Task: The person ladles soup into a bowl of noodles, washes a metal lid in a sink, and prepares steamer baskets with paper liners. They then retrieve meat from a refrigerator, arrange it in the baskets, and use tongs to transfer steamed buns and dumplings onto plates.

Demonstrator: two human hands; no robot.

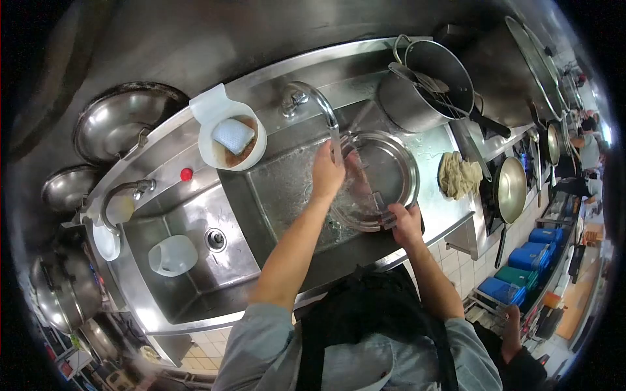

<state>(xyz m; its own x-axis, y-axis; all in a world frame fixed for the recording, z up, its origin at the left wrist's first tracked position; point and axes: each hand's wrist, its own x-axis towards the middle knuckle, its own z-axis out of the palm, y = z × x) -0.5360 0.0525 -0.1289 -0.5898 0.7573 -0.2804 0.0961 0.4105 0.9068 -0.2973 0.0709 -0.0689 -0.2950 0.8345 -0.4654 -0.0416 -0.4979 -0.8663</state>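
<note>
A shiny round metal lid (391, 171) is held tilted over the right sink basin (274, 186), beneath the running curved faucet (321, 98). My left hand (328, 171) is closed at its left rim, with the water stream falling right beside the fingers. At the lower right edge, my right hand (406, 223) grips the lid with fingers wrapped round the rim. The fingertips under the rim are partly hidden. Water is splashing on the lid and the basin floor.
A white tub (207, 146) with a sponge (233, 135) stands behind the basins. A large pot (398, 98) with utensils and a crumpled cloth (460, 176) are to the right. The left basin contains a white plastic jug (173, 255). A frying pan (511, 189) sits on the stove.
</note>
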